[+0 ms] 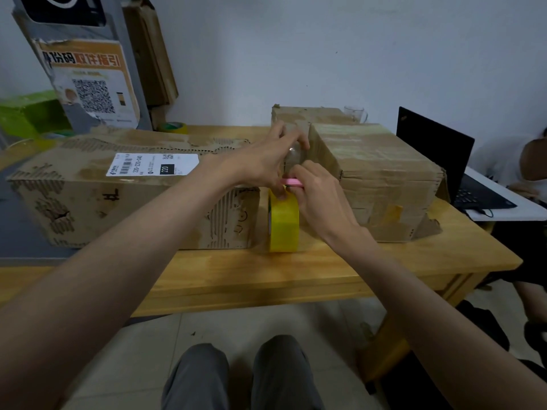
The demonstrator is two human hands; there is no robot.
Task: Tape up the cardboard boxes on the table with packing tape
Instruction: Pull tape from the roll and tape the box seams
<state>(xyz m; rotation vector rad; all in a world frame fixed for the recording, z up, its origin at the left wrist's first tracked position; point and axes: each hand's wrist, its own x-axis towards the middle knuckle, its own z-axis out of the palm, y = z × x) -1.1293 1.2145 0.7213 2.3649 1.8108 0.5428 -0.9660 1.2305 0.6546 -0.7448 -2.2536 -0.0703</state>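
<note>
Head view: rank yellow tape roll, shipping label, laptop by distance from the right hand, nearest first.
From the right hand:
1. Yellow tape roll, standing on edge directly under the hand, between the two boxes.
2. Shipping label, off to the left on top of the long box.
3. Laptop, far right, past the table edge.

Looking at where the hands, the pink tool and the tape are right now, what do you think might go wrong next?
1. The right hand holds a pink cutter right beside the left hand's fingers; a slip might nick them.
2. The clear strip pulled up by the left hand could fold and stick to itself.
3. The yellow tape roll stands on edge between the two boxes; it may tip or roll once released.
</note>
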